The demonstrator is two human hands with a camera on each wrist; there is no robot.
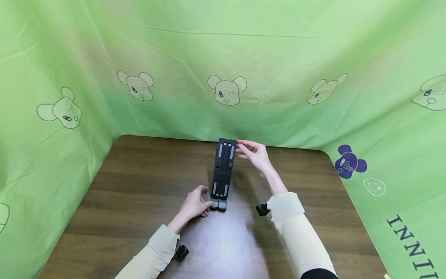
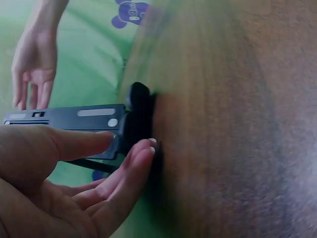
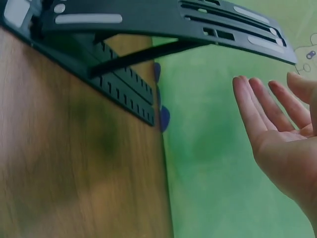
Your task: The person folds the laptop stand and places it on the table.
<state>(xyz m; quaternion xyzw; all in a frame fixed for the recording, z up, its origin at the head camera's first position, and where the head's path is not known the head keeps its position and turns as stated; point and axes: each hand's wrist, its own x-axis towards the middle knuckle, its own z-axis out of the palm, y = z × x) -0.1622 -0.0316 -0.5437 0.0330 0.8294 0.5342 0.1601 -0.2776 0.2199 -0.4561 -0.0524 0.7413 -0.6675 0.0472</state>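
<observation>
A black folding laptop stand [image 1: 223, 170] with light grey pads stands on the table, narrow and long, its top bars raised. In the right wrist view, a thin strut props the bars [image 3: 138, 22] above a notched base [image 3: 124, 94]. By the stand's low near end is my left hand [image 1: 194, 203], its thumb at the left side of the end lip [image 1: 218, 204] and its other fingers loosely bent. My right hand [image 1: 256, 155] is beside the raised far end, fingers extended; the right wrist view shows a gap between them and the stand.
The brown wooden table [image 1: 139, 174] ends at a green cloth [image 1: 278, 50] printed with bear heads, which hangs at the back and both sides. Small black devices [image 1: 181, 252] sit at both wrists.
</observation>
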